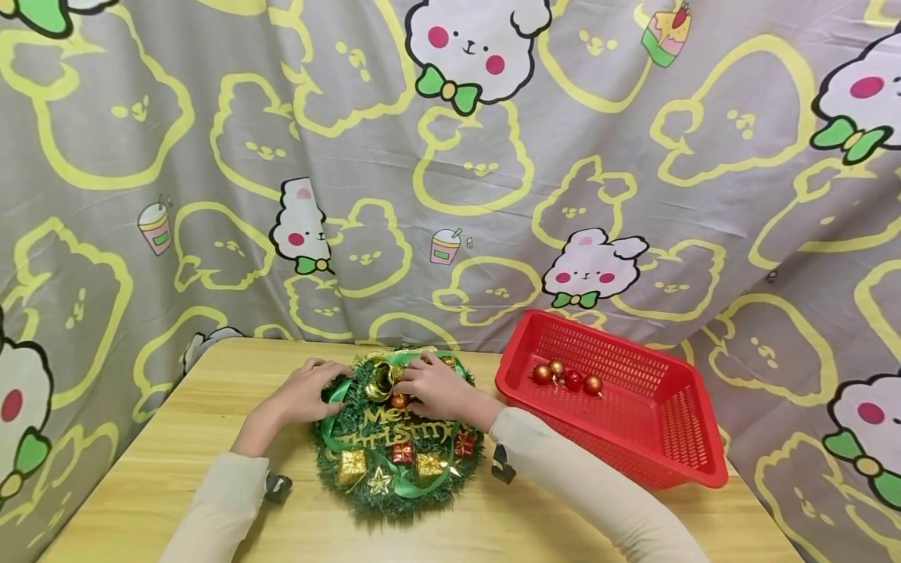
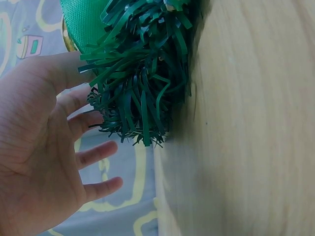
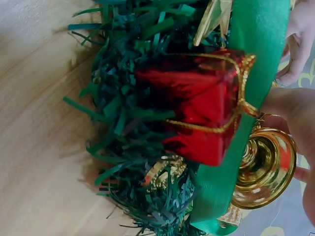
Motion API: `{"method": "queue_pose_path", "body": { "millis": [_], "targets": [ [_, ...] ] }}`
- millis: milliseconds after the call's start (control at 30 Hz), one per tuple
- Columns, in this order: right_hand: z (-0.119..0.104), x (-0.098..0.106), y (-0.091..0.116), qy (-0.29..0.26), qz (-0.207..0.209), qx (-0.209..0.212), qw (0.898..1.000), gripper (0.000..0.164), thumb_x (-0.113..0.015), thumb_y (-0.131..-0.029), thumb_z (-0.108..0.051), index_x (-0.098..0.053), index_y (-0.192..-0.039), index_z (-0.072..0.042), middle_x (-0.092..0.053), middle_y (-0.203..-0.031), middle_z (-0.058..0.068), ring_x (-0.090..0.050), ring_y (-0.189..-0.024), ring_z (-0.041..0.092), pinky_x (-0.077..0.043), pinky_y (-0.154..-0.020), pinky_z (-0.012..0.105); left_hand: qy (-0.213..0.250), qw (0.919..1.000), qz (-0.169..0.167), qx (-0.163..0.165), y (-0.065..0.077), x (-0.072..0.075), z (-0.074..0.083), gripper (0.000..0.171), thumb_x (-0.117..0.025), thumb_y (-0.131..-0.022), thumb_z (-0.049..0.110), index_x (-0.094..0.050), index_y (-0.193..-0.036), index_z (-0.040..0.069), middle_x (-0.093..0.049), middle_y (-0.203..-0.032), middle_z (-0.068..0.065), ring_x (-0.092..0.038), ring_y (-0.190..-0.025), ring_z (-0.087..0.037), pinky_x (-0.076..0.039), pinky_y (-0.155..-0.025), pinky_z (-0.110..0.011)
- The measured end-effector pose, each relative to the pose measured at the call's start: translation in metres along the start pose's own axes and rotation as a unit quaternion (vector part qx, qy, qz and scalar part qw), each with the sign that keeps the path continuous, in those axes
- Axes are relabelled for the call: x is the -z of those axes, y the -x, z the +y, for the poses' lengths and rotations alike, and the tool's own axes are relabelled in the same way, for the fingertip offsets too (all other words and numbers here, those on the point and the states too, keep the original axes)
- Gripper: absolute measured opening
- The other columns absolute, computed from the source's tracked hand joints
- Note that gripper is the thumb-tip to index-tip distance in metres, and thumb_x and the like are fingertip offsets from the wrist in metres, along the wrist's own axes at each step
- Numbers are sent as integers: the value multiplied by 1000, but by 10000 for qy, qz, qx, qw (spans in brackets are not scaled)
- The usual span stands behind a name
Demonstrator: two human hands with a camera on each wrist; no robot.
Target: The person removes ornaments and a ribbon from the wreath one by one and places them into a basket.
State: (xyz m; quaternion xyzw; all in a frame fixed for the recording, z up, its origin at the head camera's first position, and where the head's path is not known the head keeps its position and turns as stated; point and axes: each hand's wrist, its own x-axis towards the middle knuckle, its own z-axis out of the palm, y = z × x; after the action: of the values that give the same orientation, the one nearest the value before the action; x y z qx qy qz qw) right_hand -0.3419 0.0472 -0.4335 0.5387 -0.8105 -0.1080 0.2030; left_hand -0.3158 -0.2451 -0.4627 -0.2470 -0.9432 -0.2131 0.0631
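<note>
A green tinsel wreath (image 1: 383, 500) lies on the table, with gold lettering (image 1: 408, 430), green ribbon (image 3: 261, 49), small gift boxes (image 3: 206, 108) and a gold bell (image 3: 266, 167). My left hand (image 1: 310, 391) is at its left edge. In the left wrist view that hand (image 2: 44, 142) has its fingers spread and loosely bent, the thumb and nearest fingers meeting the tinsel. My right hand (image 1: 439, 387) reaches over the upper part beside the bell. Its thumb and index finger appear to pinch an orange-gold bauble (image 1: 400, 400); the bell and ribbon partly hide this hand in its wrist view.
A red plastic basket (image 1: 612, 446) stands at the right of the table (image 1: 204, 438). Several gold and red baubles (image 1: 573, 381) lie inside it, towards its left end. Behind the table hangs a grey patterned curtain (image 1: 380, 172).
</note>
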Motion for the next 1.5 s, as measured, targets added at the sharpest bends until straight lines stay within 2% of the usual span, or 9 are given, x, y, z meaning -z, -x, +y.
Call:
{"method": "queue_pose_path", "body": {
  "millis": [233,367,633,800,1033,1233,1500],
  "targets": [
    [-2,-5,-4,246,-222,-22,9994,33,-74,-93,-35,-71,-125,-32,-72,-113,-11,-59,-100,12,-43,-90,36,25,10000,4,9,1,0,1,46,-78,-87,17,-62,-131,11,-62,-138,-15,-47,-130,-46,-40,-101,-71],
    [-3,-7,-6,297,-513,-67,9982,35,-70,-96,-32,-68,-131,-35,-70,-117,-11,-58,-102,13,-42,-93,38,-10,10000,7,-8,1,0,1,46,-78,-87,17,-62,-131,11,-63,-137,-14,-47,-130,-45,-41,-101,-70],
    [-5,-4,-11,40,-797,-113,9967,40,-65,-98,-18,-67,-133,-35,-70,-111,-9,-58,-102,14,-45,-102,47,-45,10000,2,48,1,0,0,45,-78,-88,16,-63,-130,13,-63,-137,-14,-47,-130,-45,-40,-101,-71],
    [-7,-7,-14,304,-1049,-100,9940,43,-57,-103,-13,-65,-136,-38,-69,-110,-9,-57,-102,13,-45,-109,49,-11,10000,15,30,1,1,2,45,-78,-87,16,-63,-130,13,-63,-137,-14,-47,-130,-45,-40,-101,-72],
    [-10,-5,-17,722,-1320,-106,9886,41,-62,-102,-13,-66,-134,-39,-68,-115,-11,-57,-112,12,-39,-118,50,-47,10000,10,26,1,1,3,46,-78,-88,17,-63,-131,13,-63,-137,-14,-48,-130,-45,-40,-101,-72],
    [-10,-6,-16,930,-1180,-25,9886,37,-62,-101,-12,-69,-129,-36,-69,-113,-11,-58,-115,13,-40,-118,49,-24,10000,12,59,0,0,4,46,-78,-88,17,-63,-131,13,-62,-138,-14,-47,-131,-44,-38,-102,-73],
    [-8,-7,-13,900,-991,52,9910,32,-62,-102,-14,-68,-129,-29,-68,-118,-9,-60,-119,14,-41,-118,48,-37,9999,-48,113,0,-1,2,47,-78,-88,17,-62,-132,13,-61,-140,-14,-45,-132,-45,-37,-104,-73]
  ]
}}
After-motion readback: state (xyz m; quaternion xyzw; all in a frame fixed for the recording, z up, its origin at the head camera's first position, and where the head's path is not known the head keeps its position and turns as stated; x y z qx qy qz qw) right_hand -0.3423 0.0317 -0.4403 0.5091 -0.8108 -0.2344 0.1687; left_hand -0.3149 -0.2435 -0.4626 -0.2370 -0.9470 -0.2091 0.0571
